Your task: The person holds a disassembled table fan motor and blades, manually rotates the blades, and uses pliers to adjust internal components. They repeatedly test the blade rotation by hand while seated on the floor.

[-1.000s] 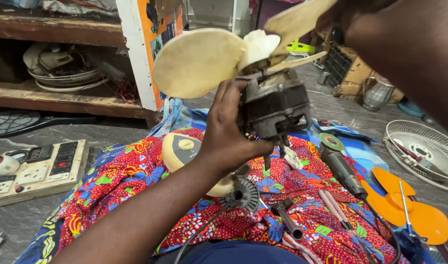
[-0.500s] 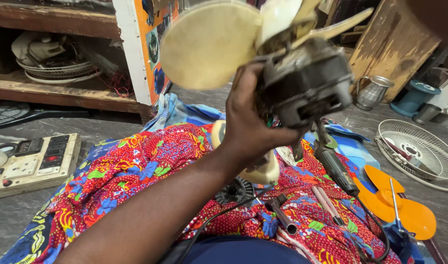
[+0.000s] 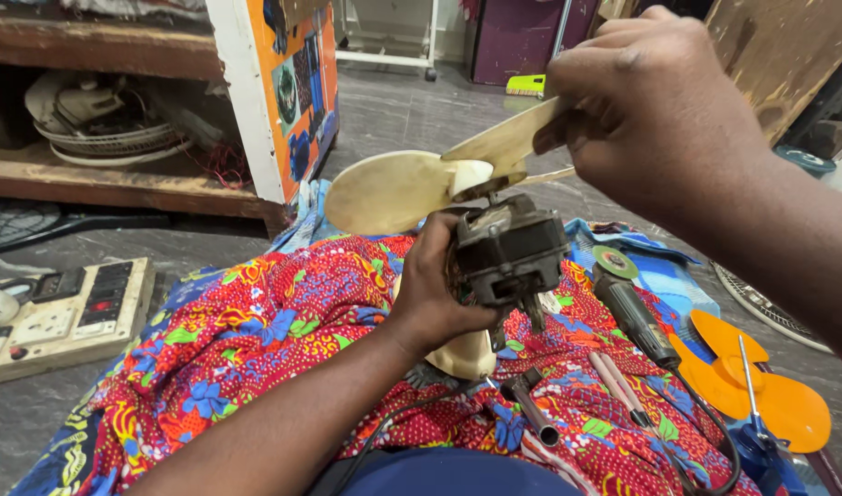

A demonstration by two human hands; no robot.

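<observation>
My left hand grips a dark grey fan motor and holds it up over my lap. A cream three-bladed fan propeller sits on the motor's shaft at the top. My right hand pinches one of its blades from above. A cream plastic housing part lies on the red flowered cloth just under the motor.
An angle grinder lies to the right on the cloth, with metal rods and a tube near it. An orange fan blade lies at right, a wire fan guard behind it. A switch board lies at left. Wooden shelves stand behind.
The motor has come down and turned shaft-up in my left hand. My right hand has come into view and taken hold of a blade.
</observation>
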